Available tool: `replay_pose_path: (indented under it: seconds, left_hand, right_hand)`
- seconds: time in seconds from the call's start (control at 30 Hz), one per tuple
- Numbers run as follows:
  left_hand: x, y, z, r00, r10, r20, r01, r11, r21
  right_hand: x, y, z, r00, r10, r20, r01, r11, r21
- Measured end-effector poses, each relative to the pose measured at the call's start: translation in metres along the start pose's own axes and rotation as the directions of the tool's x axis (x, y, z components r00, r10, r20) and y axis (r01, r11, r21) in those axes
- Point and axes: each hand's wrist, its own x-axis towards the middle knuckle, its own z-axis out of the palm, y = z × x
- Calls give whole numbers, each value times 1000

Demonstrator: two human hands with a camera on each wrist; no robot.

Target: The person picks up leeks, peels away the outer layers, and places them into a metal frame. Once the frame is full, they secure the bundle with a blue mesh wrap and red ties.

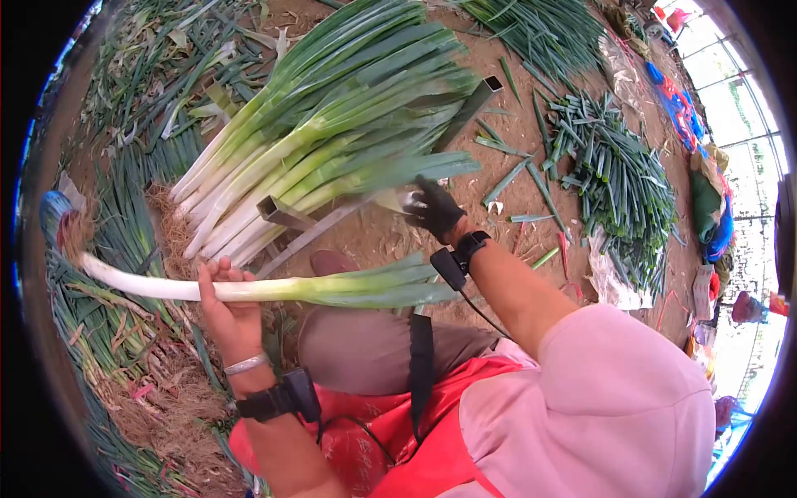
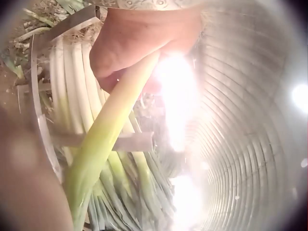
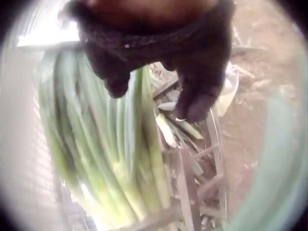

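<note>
A single long leek point(image 1: 274, 290) lies across the left hand point(image 1: 232, 311), whose thumb and fingers grip its white shaft; its roots point left and its leaves right. In the left wrist view the same leek point(image 2: 103, 127) slants down from the left hand point(image 2: 144, 45). The right hand point(image 1: 433, 209), in a dark glove, is over the ground beside the leaf end of a leek pile point(image 1: 332, 108). In the right wrist view the gloved right hand point(image 3: 159, 57) has thumb and fingers apart, above the piled leeks point(image 3: 106, 139). Something pale and blurred shows beside its fingers; whether they touch it is unclear.
A metal frame point(image 1: 311, 232) with square tube ends holds the pile. Cut green leaves point(image 1: 618, 178) lie heaped at the right, with loose pieces nearby. More leeks with matted roots point(image 1: 166, 415) lie at the lower left, and leafy scraps point(image 1: 178, 66) cover the upper left.
</note>
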Motion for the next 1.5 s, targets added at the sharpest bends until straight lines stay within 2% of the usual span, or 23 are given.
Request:
replay_pose_path:
  seconds: [0.07,0.13,0.23,0.27,0.33,0.37,0.43,0.47,0.53,0.57,0.63,0.67,0.77,0.8,0.87,1.0,1.07,1.2,1.23,1.27,1.43,1.47,1.5]
  left_hand:
    - [20,3,-15,991,-18,-131,16,1000,-14]
    - [40,-8,-42,969,-104,-224,117,992,49]
    - [61,-25,-57,947,-111,-303,141,987,79]
    - [66,-29,-59,943,-102,-318,151,979,135]
    - [75,-33,-63,955,-93,-282,140,978,153]
    - [79,-34,-64,951,-80,-298,148,966,212]
    - [90,-38,-66,949,-70,-309,158,950,269]
    - [95,-42,-73,937,-70,-341,178,938,297]
    - [99,-50,-79,925,-75,-372,203,926,318]
    - [99,-54,-82,919,-93,-384,226,921,317]
    - [99,-61,-88,901,-130,-414,276,908,315]
    - [99,-65,-90,897,-141,-419,289,904,315]
    - [100,-70,-95,912,-158,-379,275,920,279]
    - [101,-70,-96,912,-159,-378,277,919,282]
    - [102,-71,-96,913,-162,-375,281,915,290]
    - [98,-70,-91,916,-166,-365,282,914,293]
    - [98,-71,-88,916,-154,-370,273,916,295]
    - [95,-70,-90,931,-138,-338,251,914,319]
    - [94,-69,-90,930,-138,-340,249,918,308]
    - [92,-68,-88,927,-129,-352,244,921,305]
    - [77,-54,-91,940,-103,-325,182,957,225]
    - [73,-49,-92,947,-87,-310,150,972,183]
    - [66,-41,-84,947,-64,-316,115,983,145]
  right_hand:
    - [14,-7,-1,959,-264,-106,284,919,274]
    - [22,-12,2,937,-346,-52,342,876,339]
    - [20,-25,20,811,-569,-138,577,816,25]
    - [18,-29,22,809,-569,-146,577,816,19]
    - [14,-40,27,717,-672,-183,538,702,-468]
    - [16,-44,26,715,-673,-188,535,701,-471]
    - [21,-54,26,475,-877,75,461,176,-870]
    - [14,-60,32,474,-878,69,454,176,-873]
    - [-3,-79,53,680,-729,-83,-31,85,-996]
    - [-1,-83,50,680,-728,-83,-33,82,-996]
    - [0,-87,38,623,-758,190,70,-188,-980]
    - [-2,-90,37,632,-754,182,61,-185,-981]
    - [0,-111,34,676,-591,440,224,-404,-887]
    - [0,-119,40,677,-593,436,219,-404,-888]
    - [-3,-130,55,851,-408,332,69,-539,-839]
    - [-21,-146,70,899,-369,238,45,-462,-886]
    - [-10,-144,62,879,-374,295,43,-554,-831]
    - [36,-132,20,823,-276,496,333,-473,-816]
    - [51,-116,7,816,-494,301,395,95,-914]
    - [62,-107,0,834,-551,21,424,616,-664]
    - [60,-84,-8,886,-458,-78,426,867,-258]
    - [49,-93,-10,916,-396,-72,373,902,-218]
    - [28,-103,-6,934,-338,-117,277,889,-364]
